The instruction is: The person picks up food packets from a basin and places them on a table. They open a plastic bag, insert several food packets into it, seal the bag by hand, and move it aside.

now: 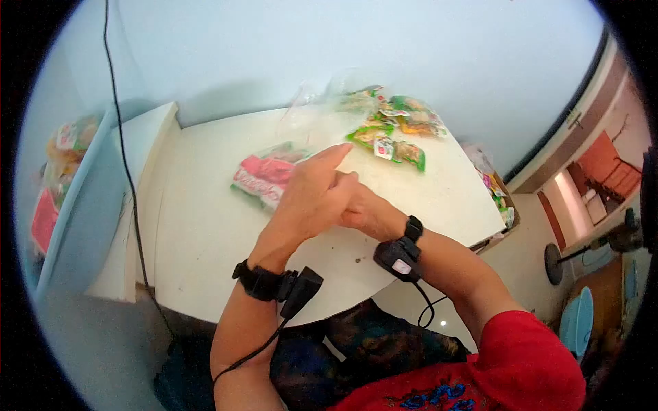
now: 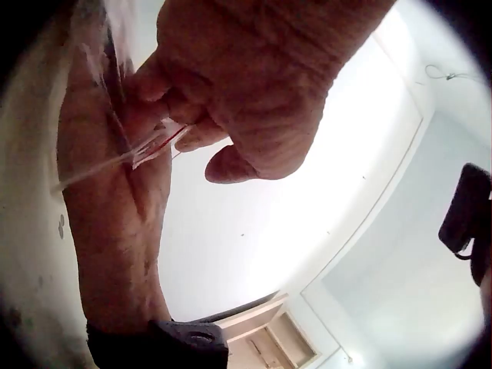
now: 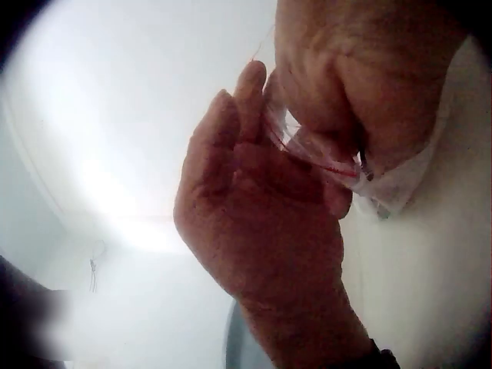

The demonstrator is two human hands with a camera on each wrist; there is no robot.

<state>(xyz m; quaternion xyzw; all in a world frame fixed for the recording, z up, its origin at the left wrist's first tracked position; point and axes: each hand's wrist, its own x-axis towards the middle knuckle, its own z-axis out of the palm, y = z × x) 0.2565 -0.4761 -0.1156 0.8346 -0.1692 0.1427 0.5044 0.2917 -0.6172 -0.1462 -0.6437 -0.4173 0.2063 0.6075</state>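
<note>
My left hand (image 1: 301,198) and right hand (image 1: 367,209) meet over the white table. Between them is a clear plastic bag (image 1: 319,127) with a thin red line along its edge. In the left wrist view, the curled fingers of my left hand (image 2: 246,84) pinch this bag edge (image 2: 157,146), close against my right hand (image 2: 115,200). The right wrist view has my right hand (image 3: 369,77) gripping the bag (image 3: 400,184) beside my left hand (image 3: 265,207). A pink and white packet (image 1: 264,171) with green edges lies partly behind my left hand.
Several small green packets (image 1: 401,154) lie at the table's back right. A light-blue bin (image 1: 75,205) with packets stands at the left. Beyond the table's right edge is a box of packets (image 1: 504,202). A black cable (image 1: 123,144) hangs at the left.
</note>
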